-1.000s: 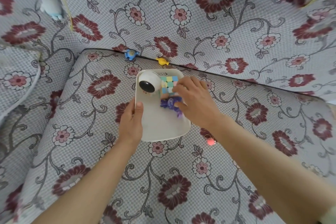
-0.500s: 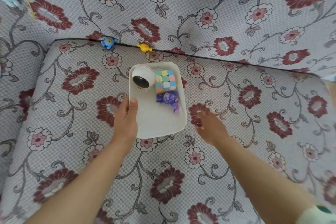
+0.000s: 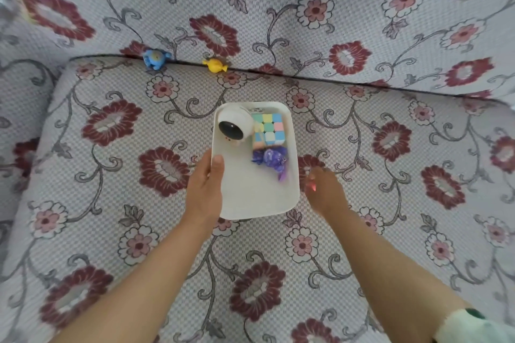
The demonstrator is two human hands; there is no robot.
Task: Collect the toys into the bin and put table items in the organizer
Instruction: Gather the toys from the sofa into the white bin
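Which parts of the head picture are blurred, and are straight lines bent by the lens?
Head view: the right hand is smeared with motion blur; the left hand, white bin and pastel cube are sharp; the sofa seam bows, as a wide lens bends it; light is soft, shadows faint, no glare.

Smooth matt plastic bin (image 3: 250, 198) on coarse woven sofa cloth (image 3: 111, 203)
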